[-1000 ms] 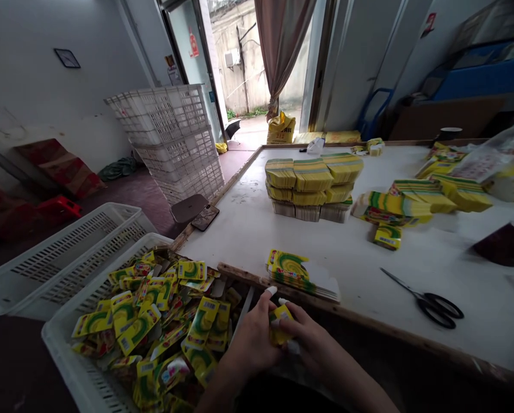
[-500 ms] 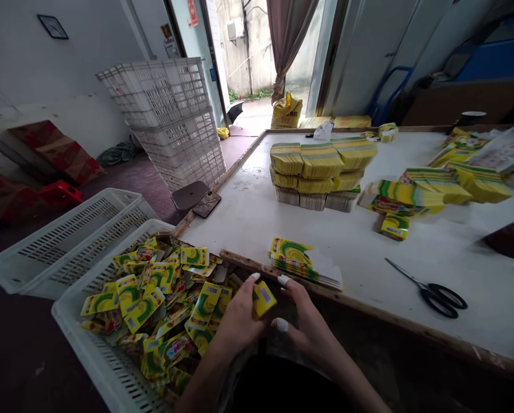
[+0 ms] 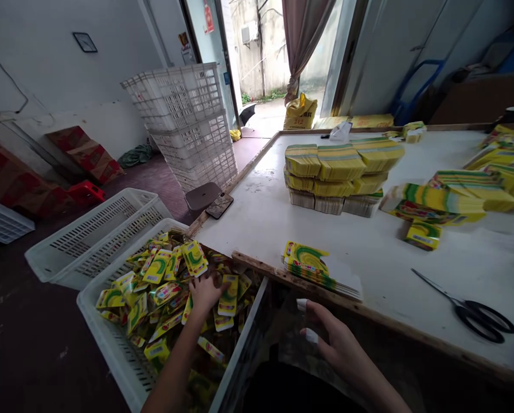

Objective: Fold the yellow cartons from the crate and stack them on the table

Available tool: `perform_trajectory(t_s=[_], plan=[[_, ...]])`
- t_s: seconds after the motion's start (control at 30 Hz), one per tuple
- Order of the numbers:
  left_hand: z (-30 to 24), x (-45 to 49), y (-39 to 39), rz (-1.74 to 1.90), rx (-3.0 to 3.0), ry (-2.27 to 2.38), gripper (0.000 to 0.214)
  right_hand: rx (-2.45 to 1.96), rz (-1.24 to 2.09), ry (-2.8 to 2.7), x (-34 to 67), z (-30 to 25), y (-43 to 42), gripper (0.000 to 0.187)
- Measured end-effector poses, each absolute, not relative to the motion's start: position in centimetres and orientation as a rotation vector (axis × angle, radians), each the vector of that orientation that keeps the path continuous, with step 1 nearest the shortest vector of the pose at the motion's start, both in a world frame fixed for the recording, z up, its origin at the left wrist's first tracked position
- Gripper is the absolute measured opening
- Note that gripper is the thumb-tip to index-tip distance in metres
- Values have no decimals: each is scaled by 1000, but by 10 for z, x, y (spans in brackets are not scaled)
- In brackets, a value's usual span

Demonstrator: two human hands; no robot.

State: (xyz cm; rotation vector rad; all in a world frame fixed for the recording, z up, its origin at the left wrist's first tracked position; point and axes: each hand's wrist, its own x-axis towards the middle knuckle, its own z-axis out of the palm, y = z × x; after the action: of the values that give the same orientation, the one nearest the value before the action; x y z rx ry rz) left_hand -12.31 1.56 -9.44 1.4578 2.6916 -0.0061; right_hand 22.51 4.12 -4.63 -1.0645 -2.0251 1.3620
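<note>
My left hand (image 3: pixel 205 293) reaches over a white plastic crate (image 3: pixel 106 350) heaped with small yellow-and-green boxes (image 3: pixel 158 267). Its fingers are spread, and one box (image 3: pixel 195 258) lies just beyond the fingertips; whether they touch it I cannot tell. My right hand (image 3: pixel 329 330) hovers in front of the table edge with nothing in it, thumb and fingers apart, white wraps on the fingertips. On the table near that edge lies a short stack of flat, unfolded yellow cartons (image 3: pixel 306 261).
Bundled carton stacks (image 3: pixel 338 172) rise on the white table (image 3: pixel 248 229), with more at the right. Black-handled scissors (image 3: pixel 467 307) lie at right. A phone (image 3: pixel 219 205) rests at the left edge, beside a brown stool (image 3: pixel 202 196). Stacked white crates (image 3: pixel 188 126) stand behind.
My left hand has gone from in front of the table, where it held a small yellow box, left into the crate. My right hand stays near the edge. The view has turned left.
</note>
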Motion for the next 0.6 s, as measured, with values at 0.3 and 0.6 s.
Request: perform_trajectory(t_s=[0.3,0.6], plan=[[-101,-208,11,-160,1196,2780,57,-1043,1300,-2131,226,-44,44,36],[-135,-182,-24,-74,1415,2642,35,-1034,1313,-2154,224,-44,44,32]])
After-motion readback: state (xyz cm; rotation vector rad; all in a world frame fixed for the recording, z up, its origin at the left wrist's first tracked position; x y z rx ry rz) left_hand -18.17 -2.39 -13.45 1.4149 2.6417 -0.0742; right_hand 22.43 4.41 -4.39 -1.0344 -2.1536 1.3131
